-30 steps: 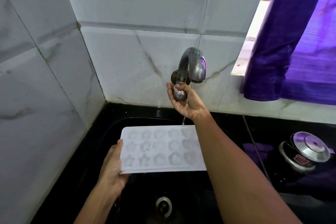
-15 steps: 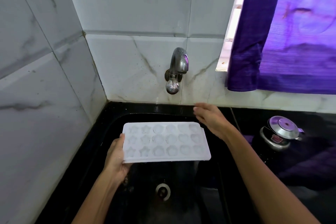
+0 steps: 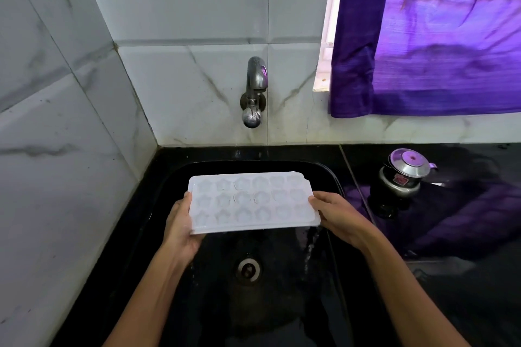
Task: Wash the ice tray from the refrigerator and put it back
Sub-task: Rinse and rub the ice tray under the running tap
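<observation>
Head view: marble-veined white wall tiles (image 3: 84, 127) fill the left side and the back, meeting in a corner behind a black sink (image 3: 334, 177) sunk into a glossy black countertop (image 3: 465, 276). A purple curtain (image 3: 439, 45) hangs over the window at the upper right, its lower hem just above the counter. The white ice tray (image 3: 251, 201) is held level over the sink basin, long side across, its star- and round-shaped cavities facing up, with water running off its right near corner. The left hand (image 3: 180, 227) grips the tray's left short edge, thumb on top and fingers curled beneath; the right hand (image 3: 337, 215) clamps the right short edge the same way. A small steel-lidded pot (image 3: 403, 175) stands on the counter to the right of the sink. A steel wall tap (image 3: 253, 93) sticks out of the back tiles above the tray. The round drain (image 3: 248, 269) sits in the basin floor below the tray.
</observation>
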Demonstrator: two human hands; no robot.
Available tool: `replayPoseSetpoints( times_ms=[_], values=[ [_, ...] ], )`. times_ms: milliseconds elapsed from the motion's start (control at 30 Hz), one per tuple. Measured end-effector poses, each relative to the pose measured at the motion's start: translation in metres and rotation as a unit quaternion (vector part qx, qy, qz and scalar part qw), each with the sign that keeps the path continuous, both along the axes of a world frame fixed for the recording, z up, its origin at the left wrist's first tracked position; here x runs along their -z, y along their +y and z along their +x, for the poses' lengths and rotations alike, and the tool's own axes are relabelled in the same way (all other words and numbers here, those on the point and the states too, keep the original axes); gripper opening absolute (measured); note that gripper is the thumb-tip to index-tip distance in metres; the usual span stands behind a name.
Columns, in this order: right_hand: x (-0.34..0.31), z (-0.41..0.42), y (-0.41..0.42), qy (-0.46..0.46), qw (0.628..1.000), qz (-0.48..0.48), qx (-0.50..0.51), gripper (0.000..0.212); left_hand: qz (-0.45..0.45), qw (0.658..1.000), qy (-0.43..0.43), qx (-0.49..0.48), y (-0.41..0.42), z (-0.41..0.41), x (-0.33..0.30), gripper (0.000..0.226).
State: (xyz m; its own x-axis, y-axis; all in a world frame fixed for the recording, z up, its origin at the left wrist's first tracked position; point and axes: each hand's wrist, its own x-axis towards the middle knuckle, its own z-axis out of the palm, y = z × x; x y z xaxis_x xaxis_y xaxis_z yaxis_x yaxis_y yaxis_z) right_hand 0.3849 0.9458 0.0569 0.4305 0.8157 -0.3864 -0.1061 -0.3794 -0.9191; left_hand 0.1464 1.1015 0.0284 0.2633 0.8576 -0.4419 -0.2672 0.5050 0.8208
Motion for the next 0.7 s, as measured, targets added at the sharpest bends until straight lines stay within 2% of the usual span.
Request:
replayPoseSetpoints(
  times_ms=[200,433,567,700],
  values=[
    [0.005,0.003,-0.004,-0.02,0.999,-0.008,0.024,0.02,-0.001,1.0,0.021,0.014,-0.008,0.005,0.008,0.041],
    [0.053,0.005,-0.014,-0.014,0.997,-0.061,0.047,0.023,-0.044,0.992,0.06,0.105,-0.018,0.0,0.041,0.043],
    [0.092,0.004,-0.025,0.01,0.993,-0.099,0.062,0.021,-0.055,0.981,0.126,0.137,-0.031,-0.005,0.061,0.023],
    [0.125,0.0,-0.035,0.028,0.987,-0.139,0.078,0.022,-0.069,0.969,0.173,0.16,-0.043,-0.008,0.079,0.018]
  ],
)
